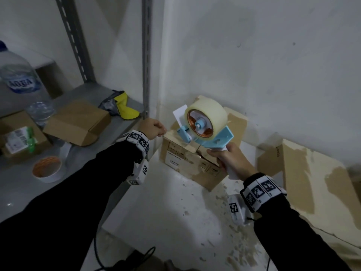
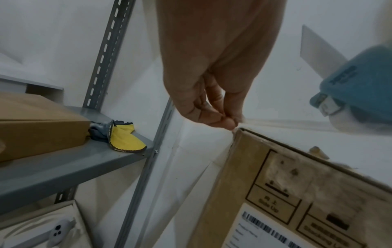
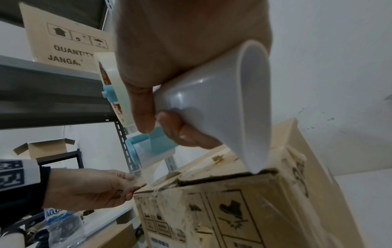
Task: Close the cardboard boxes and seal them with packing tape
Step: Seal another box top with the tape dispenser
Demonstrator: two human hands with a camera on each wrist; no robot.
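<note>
A worn cardboard box (image 1: 187, 163) stands on the white floor in the corner, its top flaps down. My right hand (image 1: 230, 159) grips the white handle (image 3: 212, 104) of a blue tape dispenser (image 1: 207, 126) that carries a clear tape roll (image 1: 209, 112), held just above the box (image 3: 244, 209). My left hand (image 1: 154, 128) pinches the free end of the tape (image 2: 275, 122) at the box's top left corner (image 2: 239, 132). A clear strip runs from those fingertips (image 2: 224, 122) to the dispenser (image 2: 360, 94). The left hand (image 3: 95, 188) also shows in the right wrist view.
A grey metal shelf (image 1: 82, 169) on the left holds a flat brown box (image 1: 78, 122), a tape roll (image 1: 46, 169), a water jug (image 1: 17, 79) and a yellow cloth (image 1: 125, 108). Flattened cardboard (image 1: 312, 182) leans against the wall at right. Paper scraps litter the floor.
</note>
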